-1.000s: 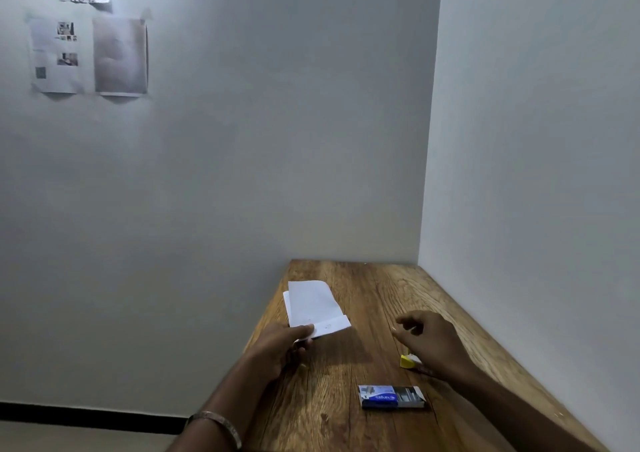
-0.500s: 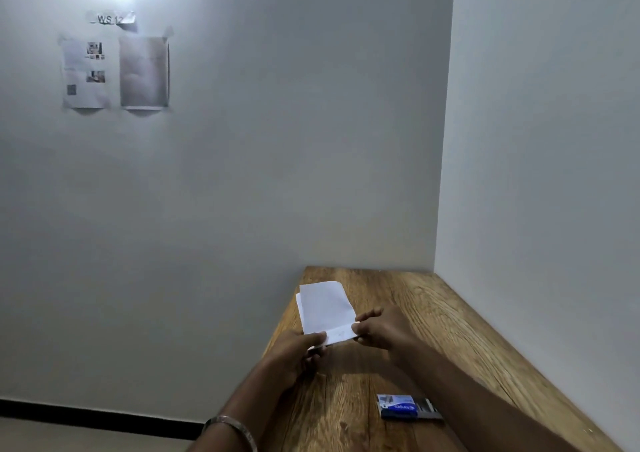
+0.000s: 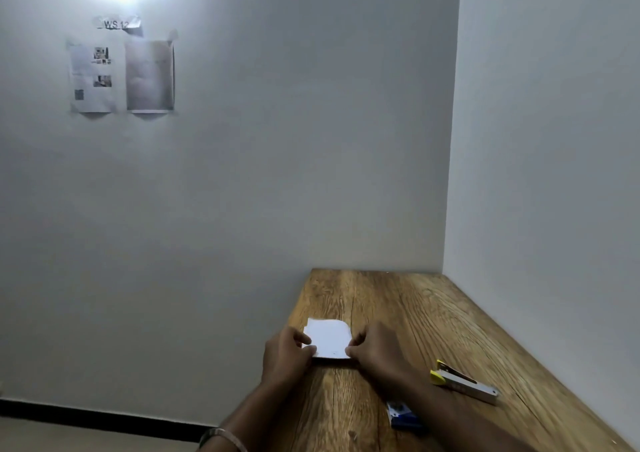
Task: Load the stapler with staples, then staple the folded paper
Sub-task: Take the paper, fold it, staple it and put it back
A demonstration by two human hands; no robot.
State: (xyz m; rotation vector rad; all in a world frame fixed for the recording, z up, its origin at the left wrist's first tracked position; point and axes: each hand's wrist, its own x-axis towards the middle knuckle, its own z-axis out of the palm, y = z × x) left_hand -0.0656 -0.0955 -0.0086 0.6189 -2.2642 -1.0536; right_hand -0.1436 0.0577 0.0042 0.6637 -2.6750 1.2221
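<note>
Printouts (image 3: 121,77) taped to wall, far left, under a "WS 12" label (image 3: 117,23). Left hand (image 3: 285,354) pinches left edge of folded paper (image 3: 329,339); right hand (image 3: 375,351) pinches its right edge. Paper lies on wooden tabletop (image 3: 398,299) near the left edge. Blue staple box (image 3: 403,417) partly hidden by right forearm. Stapler (image 3: 462,382), yellow-tipped, lies flat to the right, apart from both hands.

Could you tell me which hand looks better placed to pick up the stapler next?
Probably the right hand. The stapler lies on the table on its side, just beyond the right forearm. The left hand pinches the far side of the folded paper.
</note>
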